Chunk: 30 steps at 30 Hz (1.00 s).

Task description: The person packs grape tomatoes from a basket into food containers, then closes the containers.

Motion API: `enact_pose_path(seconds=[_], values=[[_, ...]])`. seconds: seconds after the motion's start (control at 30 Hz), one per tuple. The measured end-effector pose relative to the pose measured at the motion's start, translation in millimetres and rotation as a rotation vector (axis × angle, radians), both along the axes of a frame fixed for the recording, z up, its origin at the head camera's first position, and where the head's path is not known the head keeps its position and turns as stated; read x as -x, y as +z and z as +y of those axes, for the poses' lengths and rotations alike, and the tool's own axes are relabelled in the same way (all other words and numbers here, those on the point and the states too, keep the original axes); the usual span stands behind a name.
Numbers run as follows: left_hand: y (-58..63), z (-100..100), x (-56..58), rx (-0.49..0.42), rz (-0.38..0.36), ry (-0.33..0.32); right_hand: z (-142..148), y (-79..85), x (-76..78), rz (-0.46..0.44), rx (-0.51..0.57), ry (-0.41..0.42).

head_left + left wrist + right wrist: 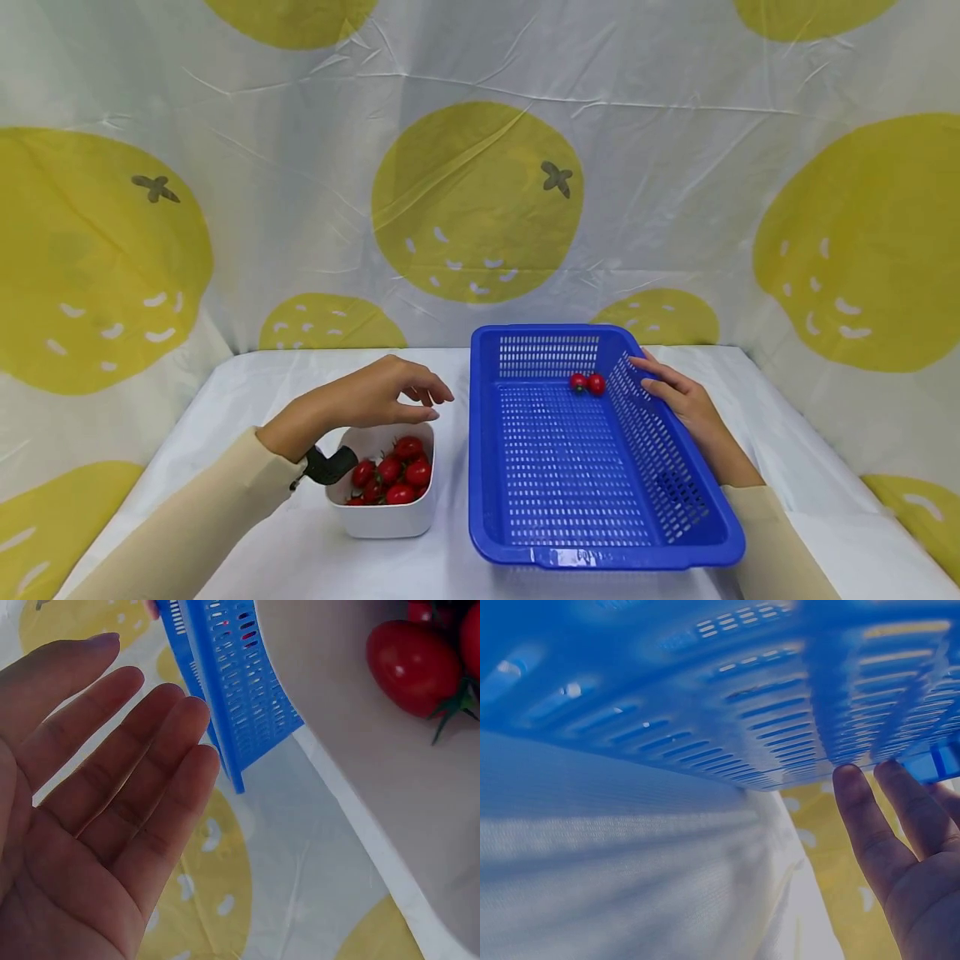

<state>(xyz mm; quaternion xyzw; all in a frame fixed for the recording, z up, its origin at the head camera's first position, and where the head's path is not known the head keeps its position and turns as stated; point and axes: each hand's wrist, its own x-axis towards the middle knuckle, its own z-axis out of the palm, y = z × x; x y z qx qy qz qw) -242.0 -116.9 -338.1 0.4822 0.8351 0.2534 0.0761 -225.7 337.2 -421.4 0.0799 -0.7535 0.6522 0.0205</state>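
Observation:
My left hand (pixel 390 393) hovers over the far side of a white square container (pixel 386 523), its fingers loosely bent and the palm bare in the left wrist view. Several red cherry tomatoes (pixel 401 471) fill the bottom of that container, some with green stems. To its right stands a blue perforated plastic basket (pixel 562 467). Two cherry tomatoes (pixel 587 383) lie side by side in the basket's far right corner. My right hand (pixel 686 400) rests against the basket's right side near the far end, fairly straight fingertips touching the wall from outside in the right wrist view.
A white cloth (pixel 247 433) covers the table. Behind and at both sides hangs a pale curtain (pixel 300 183) printed with big yellow fruit. A dark wrist strap (pixel 330 467) on the left arm overlaps the container's left rim.

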Motion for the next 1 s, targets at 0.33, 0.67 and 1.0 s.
enact_pose_path(seconds=[0.33,0.67,1.0], values=[[5.4,28,11.5,-0.017,-0.009,-0.059,0,-1.4,-0.6,0.016,0.044,0.025],[15.0,50,26.2,-0.028,0.04,-0.1,2,-0.7,-1.1,0.013,0.039,0.017],[21.6,79,39.0,-0.036,0.079,-0.139,3,-2.4,0.1,0.035,0.015,0.014]])
